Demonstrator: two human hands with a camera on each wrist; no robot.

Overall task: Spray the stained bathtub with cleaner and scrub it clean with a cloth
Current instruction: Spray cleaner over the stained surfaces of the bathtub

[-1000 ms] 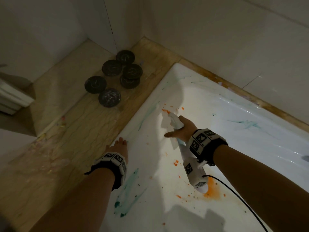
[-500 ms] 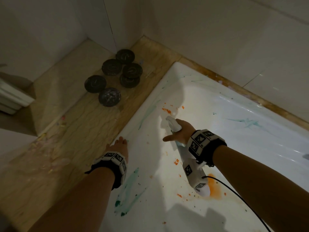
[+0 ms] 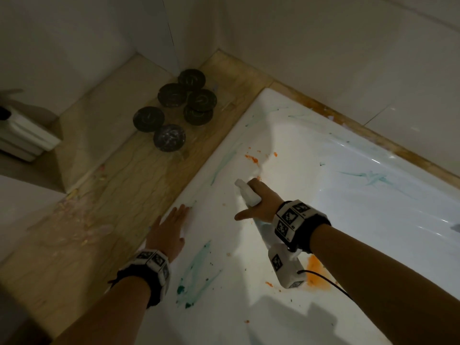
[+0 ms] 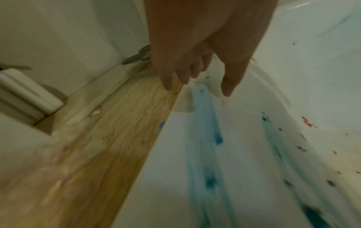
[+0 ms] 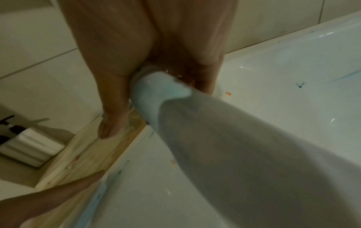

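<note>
Now we grip the spray bottle (image 3: 249, 195) in our right hand (image 3: 261, 205), left hand (image 3: 169, 227) flat and relaxed on the bathtub (image 3: 224, 220) rim; aim at orange specks (image 3: 251, 158) (nozzle close), overlapping bursts.

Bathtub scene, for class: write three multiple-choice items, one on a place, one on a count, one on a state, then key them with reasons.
1. Where does the left hand rest?
A. on the bathtub rim beside the wooden ledge
B. on the wall tiles
C. on the dark discs

2. How many dark round discs lie on the ledge?
A. three
B. six
C. nine

3. What is the right hand doing?
A. hanging empty
B. wiping with a cloth
C. gripping the spray bottle

Key:
1 A: the head view shows the flat palm on the white rim at the wood's edge.
2 B: six discs can be counted in the corner cluster.
3 C: its fingers wrap the bottle's neck, nozzle pointing at the orange stains; no cloth is visible.
</note>
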